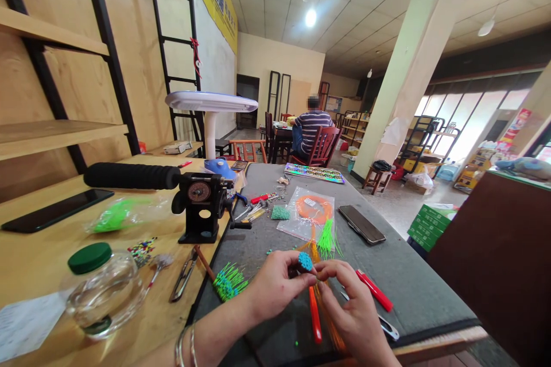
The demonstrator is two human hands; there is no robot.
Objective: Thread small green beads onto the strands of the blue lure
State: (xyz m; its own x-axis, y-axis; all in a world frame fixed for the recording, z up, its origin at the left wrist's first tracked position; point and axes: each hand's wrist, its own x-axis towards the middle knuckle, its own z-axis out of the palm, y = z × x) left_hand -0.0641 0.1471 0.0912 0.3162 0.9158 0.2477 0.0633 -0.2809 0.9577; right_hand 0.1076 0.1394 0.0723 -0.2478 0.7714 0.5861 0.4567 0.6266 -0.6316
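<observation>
My left hand [278,284] pinches a small teal bundle of beaded pieces [305,261] between thumb and fingers. Fingertip to fingertip with it, my right hand [350,304] is closed on thin orange strands [331,327] that trail down toward the table's front edge. Both hands hover over the grey mat [400,275]. An orange pen-like tool [314,314] lies under them. A red tool [374,291] and a metal clip [387,327] lie just right of my right hand. A green-and-teal bundle [229,282] rests left of my left hand.
A black hand-crank vise [201,206] with a foam handle [131,175], a glass jar with green lid [101,287], snips [183,282], two phones [361,224] [55,210], a bag of orange and green strands [312,215], a desk lamp [210,104]. A seated person [310,129] is far back.
</observation>
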